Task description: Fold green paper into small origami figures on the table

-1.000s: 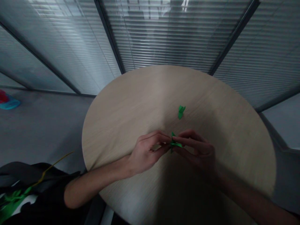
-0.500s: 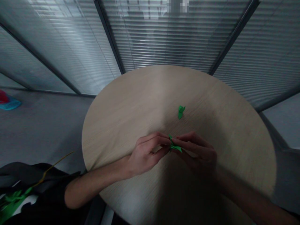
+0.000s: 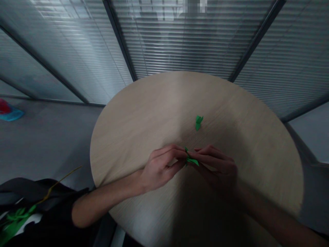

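Between the fingertips of both hands is a small green piece of folded paper [image 3: 192, 161], with pointed bits sticking out. My left hand [image 3: 164, 166] pinches it from the left, thumb and fingers pressed together at its edge. From the right, my right hand [image 3: 218, 169] grips the same piece; its lower part lies in shadow. Fingers cover much of the paper. Farther up the table, a second small green folded paper piece [image 3: 198, 122] lies apart from both hands.
A round wooden table [image 3: 144, 106] lies under my hands. Glass panels with blinds [image 3: 180, 44] stand behind it. To the left, a red and blue object [image 3: 11, 111] is on the floor [image 3: 51, 137]. Green and dark material with a yellow strand [image 3: 63, 178] shows at lower left.
The green paper between my fingers has shifted very slightly, its right tip a little to the left. Both hands keep almost the same pose.
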The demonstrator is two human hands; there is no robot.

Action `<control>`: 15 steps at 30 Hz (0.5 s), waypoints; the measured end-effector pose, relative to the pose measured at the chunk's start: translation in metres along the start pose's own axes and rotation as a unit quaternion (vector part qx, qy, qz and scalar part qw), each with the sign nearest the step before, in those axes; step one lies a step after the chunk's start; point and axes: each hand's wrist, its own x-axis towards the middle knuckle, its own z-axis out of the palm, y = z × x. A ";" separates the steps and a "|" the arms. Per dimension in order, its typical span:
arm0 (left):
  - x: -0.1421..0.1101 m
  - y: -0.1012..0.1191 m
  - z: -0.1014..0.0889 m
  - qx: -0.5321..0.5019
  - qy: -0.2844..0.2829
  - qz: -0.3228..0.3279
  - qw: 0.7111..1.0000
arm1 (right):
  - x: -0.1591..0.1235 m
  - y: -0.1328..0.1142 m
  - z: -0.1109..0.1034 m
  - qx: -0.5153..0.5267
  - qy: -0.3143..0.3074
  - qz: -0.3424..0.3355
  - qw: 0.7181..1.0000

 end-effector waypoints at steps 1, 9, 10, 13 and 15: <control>0.000 0.000 0.000 -0.006 0.001 -0.011 1.000 | 0.001 0.000 0.000 -0.002 -0.001 0.003 1.000; 0.003 0.001 0.004 -0.045 0.020 -0.087 0.995 | 0.009 -0.007 -0.005 0.046 -0.003 0.071 0.996; 0.004 0.001 0.004 -0.049 0.020 -0.096 0.994 | 0.009 -0.006 -0.005 0.061 -0.007 0.089 0.994; 0.005 0.001 0.004 -0.061 0.018 -0.120 0.991 | 0.008 -0.002 -0.006 0.130 -0.010 0.158 0.979; 0.005 0.001 0.004 -0.064 0.014 -0.131 0.989 | 0.008 0.000 -0.006 0.163 -0.009 0.202 0.966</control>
